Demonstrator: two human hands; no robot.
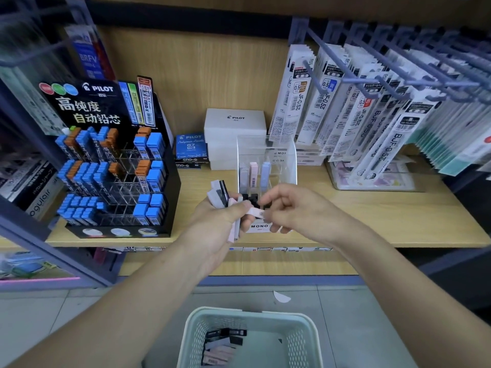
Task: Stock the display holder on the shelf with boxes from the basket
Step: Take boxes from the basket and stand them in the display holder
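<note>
A clear acrylic display holder [281, 155] labelled MONO stands on the wooden shelf [372, 221]. Three pastel boxes stand in its upper row and black boxes sit in its lower row. My left hand [215, 229] grips a bundle of slim boxes [219, 195] in white, grey, black and pink, just in front of the holder. My right hand [289, 205] pinches the end of one pale pink box [255, 212] at the bundle. Below, on the floor, a pale green basket [300, 338] holds several more boxes [220, 343].
A black Pilot lead display [111, 166] with blue and orange cases stands left of the holder. White Pilot boxes [235, 123] are stacked behind it. Refill packs hang on hooks [372, 107] to the right, over a clear tray [372, 181].
</note>
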